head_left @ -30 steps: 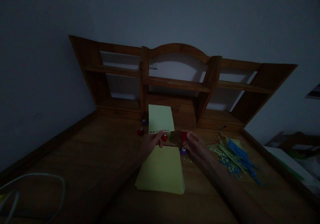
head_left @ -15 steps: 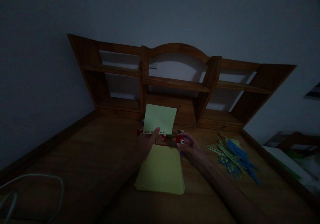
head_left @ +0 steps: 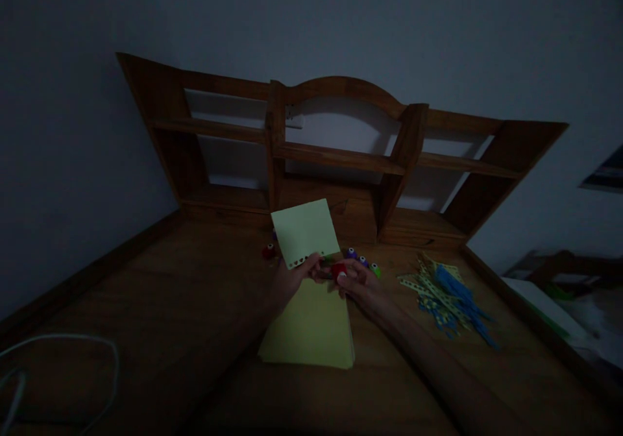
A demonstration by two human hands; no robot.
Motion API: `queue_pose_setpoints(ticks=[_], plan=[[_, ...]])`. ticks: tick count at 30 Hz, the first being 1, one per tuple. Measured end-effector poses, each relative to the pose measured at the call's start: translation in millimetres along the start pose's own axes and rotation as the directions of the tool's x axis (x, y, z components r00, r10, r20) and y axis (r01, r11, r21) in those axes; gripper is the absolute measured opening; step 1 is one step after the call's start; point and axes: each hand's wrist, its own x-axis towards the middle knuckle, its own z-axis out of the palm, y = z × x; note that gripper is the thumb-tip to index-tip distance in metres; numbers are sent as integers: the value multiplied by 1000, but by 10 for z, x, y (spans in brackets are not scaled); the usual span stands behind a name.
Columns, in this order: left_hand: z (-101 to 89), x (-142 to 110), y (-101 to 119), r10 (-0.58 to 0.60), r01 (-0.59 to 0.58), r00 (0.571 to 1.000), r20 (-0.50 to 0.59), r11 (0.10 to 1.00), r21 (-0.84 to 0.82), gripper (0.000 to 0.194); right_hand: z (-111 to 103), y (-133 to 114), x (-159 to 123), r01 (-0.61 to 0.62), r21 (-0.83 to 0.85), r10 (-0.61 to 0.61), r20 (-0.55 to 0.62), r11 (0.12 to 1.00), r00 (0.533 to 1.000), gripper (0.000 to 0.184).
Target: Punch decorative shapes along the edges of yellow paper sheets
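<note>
My left hand (head_left: 294, 277) pinches the lower edge of a pale yellow sheet of paper (head_left: 306, 228), which is tilted and has a row of small punched shapes along that edge. Between the fingers of my right hand (head_left: 365, 287) is a small red craft punch (head_left: 339, 272), close to the sheet's lower right corner. Whether the punch touches the paper I cannot tell. Below both hands lies a stack of yellow paper (head_left: 309, 332). Beyond my right hand stand a purple punch (head_left: 351, 253), a blue-purple punch (head_left: 363, 261) and a green punch (head_left: 374, 270).
Another red punch (head_left: 268, 251) stands left of the sheet. On the right lies a pile of punched yellow and blue paper strips (head_left: 448, 293). A wooden shelf unit (head_left: 341, 157) rises at the desk's back. A white cable (head_left: 73, 337) curves at the lower left.
My right hand has moved left with the red punch, toward the sheet. The sheet has turned counterclockwise in my left hand. Punches behind my right hand have come into view.
</note>
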Motion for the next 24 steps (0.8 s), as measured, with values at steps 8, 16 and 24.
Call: queue_pose_setpoints(ticks=[8, 16, 24], plan=[[31, -63, 36, 81, -77, 997, -19, 985, 151, 29, 42, 9, 2, 7, -59, -8, -23, 998, 1000, 39], [70, -164, 69, 130, -94, 987, -96, 946, 311, 30, 50, 21, 2, 8, -92, -11, -26, 996, 1000, 38], [92, -193, 108, 134, -80, 982, -131, 933, 351, 31, 51, 54, 12, -4, -77, 0, -59, 997, 998, 38]])
